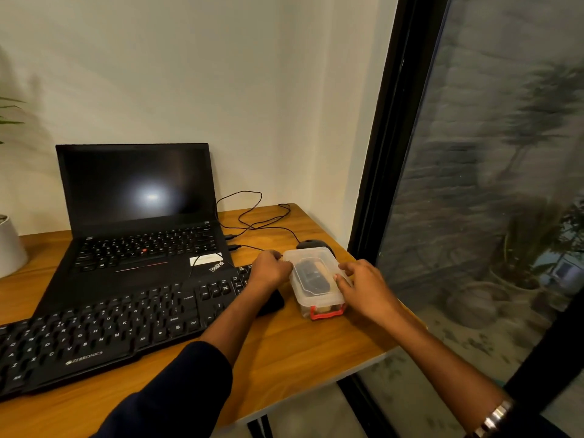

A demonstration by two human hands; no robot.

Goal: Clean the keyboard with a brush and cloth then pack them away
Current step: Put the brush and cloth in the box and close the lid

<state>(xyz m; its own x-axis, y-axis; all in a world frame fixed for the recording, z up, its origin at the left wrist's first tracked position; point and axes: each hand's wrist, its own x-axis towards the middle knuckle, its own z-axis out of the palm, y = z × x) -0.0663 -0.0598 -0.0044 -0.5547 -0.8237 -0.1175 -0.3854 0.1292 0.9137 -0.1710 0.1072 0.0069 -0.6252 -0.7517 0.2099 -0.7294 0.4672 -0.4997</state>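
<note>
A clear plastic box [316,290] with a lid and a red latch [327,312] stands on the wooden desk, right of the black keyboard [104,330]. Dark items, blurred, show through the lid. My left hand [268,268] grips the box's left edge with curled fingers. At the box's right edge my right hand [363,286] holds on, its fingers bent over the lid. A dark flat thing [271,303] lies under my left wrist; I cannot tell what it is.
An open black laptop [142,222] stands behind the keyboard. A black mouse [313,245] and its cables lie behind the box. The desk's right edge [373,352] is close to the box, beside a dark glass door. A white pot [9,248] stands far left.
</note>
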